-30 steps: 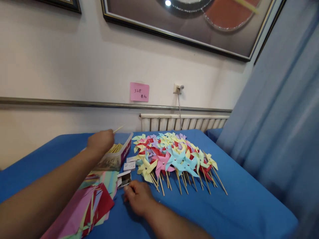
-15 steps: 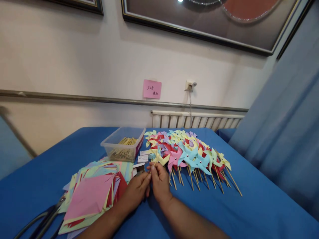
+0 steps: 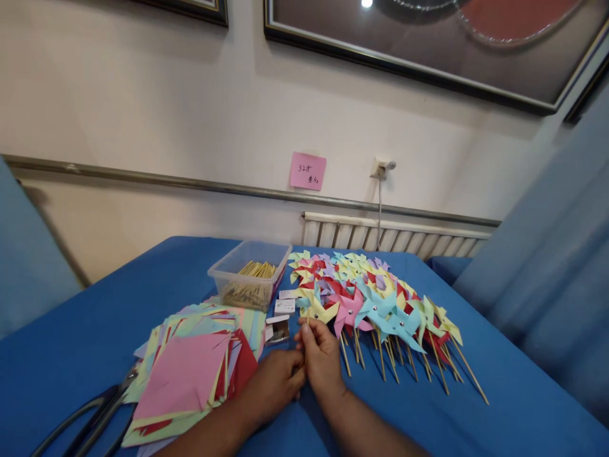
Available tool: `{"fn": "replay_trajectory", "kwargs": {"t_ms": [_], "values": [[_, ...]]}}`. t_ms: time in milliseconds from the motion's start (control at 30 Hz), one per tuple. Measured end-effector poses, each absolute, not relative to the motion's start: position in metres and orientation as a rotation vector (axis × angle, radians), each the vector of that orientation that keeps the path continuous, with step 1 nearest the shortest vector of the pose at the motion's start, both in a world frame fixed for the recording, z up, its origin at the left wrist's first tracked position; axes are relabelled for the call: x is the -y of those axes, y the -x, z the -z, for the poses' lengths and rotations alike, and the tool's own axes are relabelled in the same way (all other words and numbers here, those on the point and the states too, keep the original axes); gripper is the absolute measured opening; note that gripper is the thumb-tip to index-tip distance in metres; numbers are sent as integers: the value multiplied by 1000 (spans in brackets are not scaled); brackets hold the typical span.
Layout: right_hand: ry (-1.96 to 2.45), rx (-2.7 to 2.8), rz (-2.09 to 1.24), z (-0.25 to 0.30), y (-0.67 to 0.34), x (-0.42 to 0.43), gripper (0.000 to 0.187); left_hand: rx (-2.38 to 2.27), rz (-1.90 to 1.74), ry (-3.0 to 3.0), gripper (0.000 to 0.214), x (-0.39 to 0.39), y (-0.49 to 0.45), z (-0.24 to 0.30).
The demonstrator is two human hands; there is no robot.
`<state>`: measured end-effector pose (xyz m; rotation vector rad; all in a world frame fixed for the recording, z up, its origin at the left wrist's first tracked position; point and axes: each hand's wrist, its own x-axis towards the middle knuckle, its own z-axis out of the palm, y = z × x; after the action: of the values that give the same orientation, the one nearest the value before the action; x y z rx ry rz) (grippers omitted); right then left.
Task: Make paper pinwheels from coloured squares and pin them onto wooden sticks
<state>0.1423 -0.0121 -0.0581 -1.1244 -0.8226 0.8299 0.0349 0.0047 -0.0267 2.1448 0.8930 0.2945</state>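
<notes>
My two hands meet at the front middle of the blue table. My right hand is closed in a pinch on a thin wooden stick that pokes up above its fingertips. My left hand is curled beside it, fingers touching the right hand; what it holds is hidden. A pile of paper pinwheels on sticks lies just right of the hands. A stack of coloured paper squares lies to the left.
A clear plastic tub of wooden sticks stands behind the paper stack. Small white boxes lie between tub and hands. Black scissors rest at the front left. Behind the table are the wall, a radiator and a blue curtain.
My left hand came back from the stick tub and joined the right hand. Both hands now work on one stick. The view has shifted left.
</notes>
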Motion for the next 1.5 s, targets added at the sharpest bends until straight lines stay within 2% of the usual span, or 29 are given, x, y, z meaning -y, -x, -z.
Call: {"fn": "replay_trajectory", "kwargs": {"t_ms": [133, 400, 500, 567, 633, 767, 833, 1133, 1500], "values": [[1216, 927, -786, 61, -142, 12, 29, -931, -233, -2275, 28, -4, -34, 21], [1559, 1191, -561, 74, -144, 9, 36, -1054, -51, -2400, 28, -6, -21, 5], [1564, 1225, -555, 75, -143, 12, 29, -1100, -31, -2310, 31, -12, -10, -9], [1572, 1232, -544, 75, -142, 14, 19, -1146, -145, -2314, 30, -21, 4, -23], [1590, 1195, -505, 75, -141, 16, 10, -1308, -199, -2366, 35, -31, 23, -36], [1562, 1085, -439, 76, -138, 18, 10, -1791, -145, -2469, 39, -50, 64, -49], [1499, 1080, -466, 76, -136, 20, 9, -1886, -97, -2436, 39, -56, 78, -47], [1370, 1242, -579, 68, -126, 33, 11, -1781, -135, -2417, 21, -56, 80, -38], [1306, 1332, -590, 68, -123, 34, 16, -1823, -168, -2477, 18, -50, 73, -45]]}}
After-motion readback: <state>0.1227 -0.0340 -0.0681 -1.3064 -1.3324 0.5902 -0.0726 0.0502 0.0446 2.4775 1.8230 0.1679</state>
